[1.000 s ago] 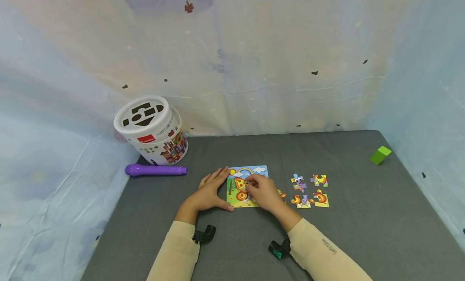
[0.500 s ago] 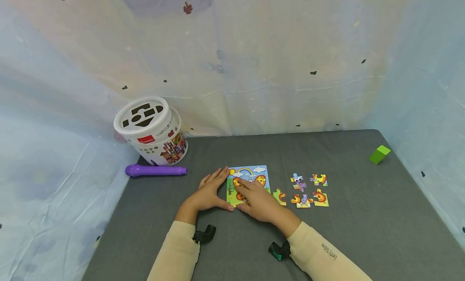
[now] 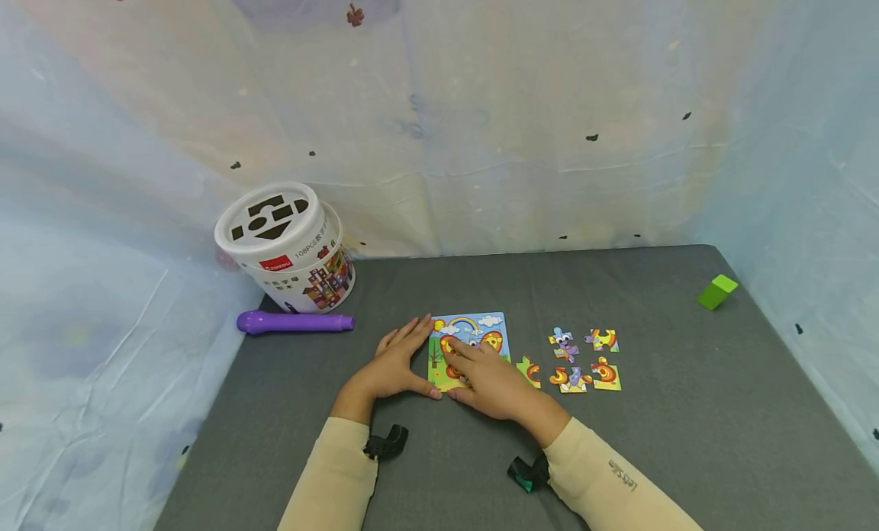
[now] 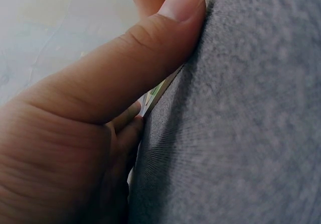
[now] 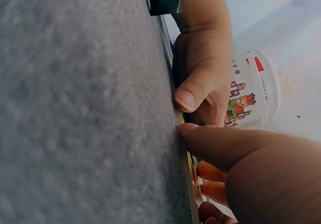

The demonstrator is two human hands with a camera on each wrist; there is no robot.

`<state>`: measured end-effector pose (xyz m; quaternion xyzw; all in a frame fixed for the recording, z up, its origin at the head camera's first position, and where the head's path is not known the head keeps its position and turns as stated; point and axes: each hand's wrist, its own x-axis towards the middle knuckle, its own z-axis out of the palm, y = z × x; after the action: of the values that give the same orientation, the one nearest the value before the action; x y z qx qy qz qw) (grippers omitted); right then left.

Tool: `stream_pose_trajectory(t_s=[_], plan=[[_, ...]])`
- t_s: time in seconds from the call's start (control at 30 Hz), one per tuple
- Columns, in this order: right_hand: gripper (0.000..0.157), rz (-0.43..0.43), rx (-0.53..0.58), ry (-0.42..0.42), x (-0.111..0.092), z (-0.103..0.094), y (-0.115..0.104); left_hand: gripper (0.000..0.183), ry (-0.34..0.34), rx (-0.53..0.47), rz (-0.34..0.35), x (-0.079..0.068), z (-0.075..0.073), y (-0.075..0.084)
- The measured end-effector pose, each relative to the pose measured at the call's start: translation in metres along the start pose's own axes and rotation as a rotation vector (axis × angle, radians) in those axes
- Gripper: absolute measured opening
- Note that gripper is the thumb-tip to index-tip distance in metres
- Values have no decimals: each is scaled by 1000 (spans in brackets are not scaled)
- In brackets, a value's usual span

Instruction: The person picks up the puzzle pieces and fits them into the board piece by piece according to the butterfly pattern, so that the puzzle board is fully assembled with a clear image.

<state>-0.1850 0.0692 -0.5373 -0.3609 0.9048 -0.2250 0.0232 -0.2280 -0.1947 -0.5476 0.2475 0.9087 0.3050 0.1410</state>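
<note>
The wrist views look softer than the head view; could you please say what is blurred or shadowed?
Left wrist view: the grey tabletop blurs at right, with dark shadow beside the left hand. Right wrist view: the tabletop blurs at left, and the backdrop looks pale. Head view: fairly even light, puzzle board and loose pieces clear.

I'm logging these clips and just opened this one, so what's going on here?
A person's left grip rests along the left edge of a small butterfly jigsaw puzzle on a grey tabletop. The right grip lies over the puzzle's near part, hiding some of the picture. Five loose jigsaw pieces lie to the right, not yet placed. A white block bucket and a purple rod are at the left, a green block far right.
</note>
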Motion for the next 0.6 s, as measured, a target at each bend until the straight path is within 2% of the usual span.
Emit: stream_pose_trajectory(t_s=[0.37, 0.6], plan=[[67, -40, -29, 4, 0, -2, 4, 137, 2, -4, 3, 0, 0, 0], [72, -29, -26, -10, 0, -2, 5, 137, 4, 2, 4, 0, 0, -1]])
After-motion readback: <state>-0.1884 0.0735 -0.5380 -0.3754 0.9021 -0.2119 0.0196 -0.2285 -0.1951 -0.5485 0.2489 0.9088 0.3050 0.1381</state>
